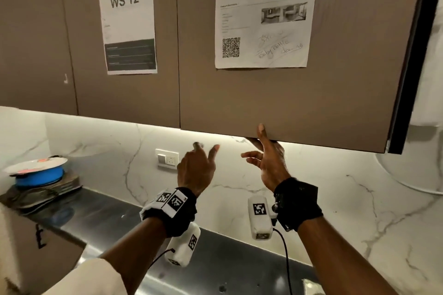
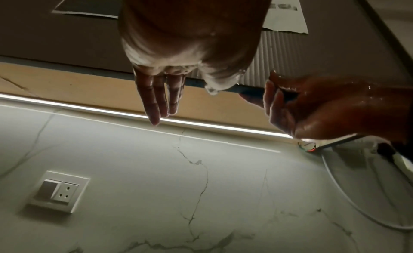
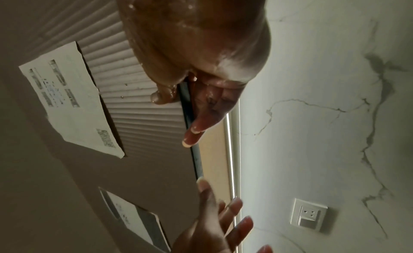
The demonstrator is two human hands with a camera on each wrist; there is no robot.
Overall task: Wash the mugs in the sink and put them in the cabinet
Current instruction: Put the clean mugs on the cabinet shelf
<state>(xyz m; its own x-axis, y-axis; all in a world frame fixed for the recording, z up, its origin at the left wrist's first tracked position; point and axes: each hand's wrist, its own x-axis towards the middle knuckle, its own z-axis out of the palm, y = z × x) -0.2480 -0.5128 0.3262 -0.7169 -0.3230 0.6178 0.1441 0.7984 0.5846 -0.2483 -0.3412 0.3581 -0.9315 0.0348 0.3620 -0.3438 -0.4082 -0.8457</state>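
The brown upper cabinet door (image 1: 287, 103), with a handwritten sheet taped on it, fills the upper right of the head view. My right hand (image 1: 260, 137) pinches its lower edge, thumb on the front face and fingers tucked behind. The right wrist view shows the wet thumb (image 3: 159, 97) on the ribbed door (image 3: 145, 119). My left hand (image 1: 206, 149) hovers open just to the left, below the cabinet, holding nothing; its fingers (image 2: 156, 101) are straight and wet. No mug or sink is in view.
A second door with a "WS 12" sheet (image 1: 125, 17) adjoins on the left. A wall socket (image 1: 167, 159) sits on the marble backsplash. A steel counter (image 1: 227, 258) runs below, with a blue spool under a white plate (image 1: 38, 172) at far left. A white round object (image 1: 412, 170) is at right.
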